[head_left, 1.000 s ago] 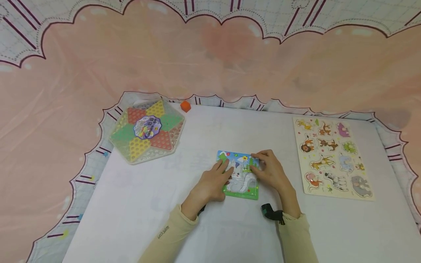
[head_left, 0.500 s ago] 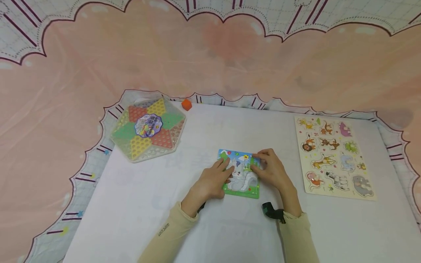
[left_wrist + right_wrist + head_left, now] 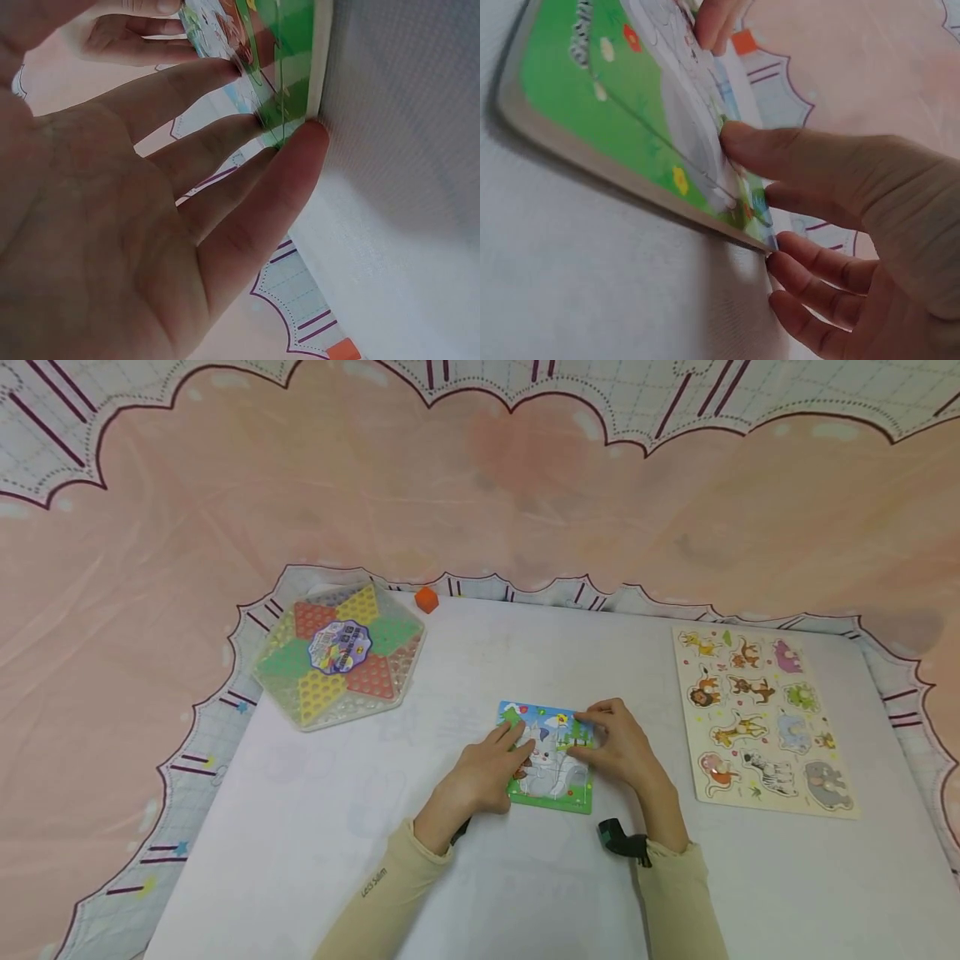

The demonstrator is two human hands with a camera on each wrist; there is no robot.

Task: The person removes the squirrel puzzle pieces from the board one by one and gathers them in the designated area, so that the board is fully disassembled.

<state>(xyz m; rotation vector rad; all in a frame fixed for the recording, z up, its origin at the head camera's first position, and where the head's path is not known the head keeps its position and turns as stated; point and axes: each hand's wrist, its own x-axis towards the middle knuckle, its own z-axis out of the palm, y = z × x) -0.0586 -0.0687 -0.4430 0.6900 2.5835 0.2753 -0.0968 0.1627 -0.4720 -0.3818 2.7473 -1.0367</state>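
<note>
A small jigsaw puzzle [image 3: 551,777] with a grey squirrel on a green and blue picture lies flat on the white table. My left hand [image 3: 483,772] rests on its left side with fingers spread. In the left wrist view the left thumb [image 3: 300,157] touches the lower edge and the other fingertips lie on the picture. My right hand [image 3: 618,743] is at the upper right edge. Its thumb [image 3: 757,142] presses on the picture's face, and its lower fingertips [image 3: 780,262] meet the board's edge in the right wrist view.
A hexagonal Chinese checkers board [image 3: 337,656] in clear wrapping lies at the back left, with an orange block [image 3: 427,600] beside it. To the right is a wooden animal peg puzzle [image 3: 765,727]. Behind the white table [image 3: 337,810] hangs a peach scalloped cloth [image 3: 480,510].
My right thumb has slid slightly inward over the squirrel puzzle, to the left. The left hand stays in place on the picture, and the head view has shifted a little.
</note>
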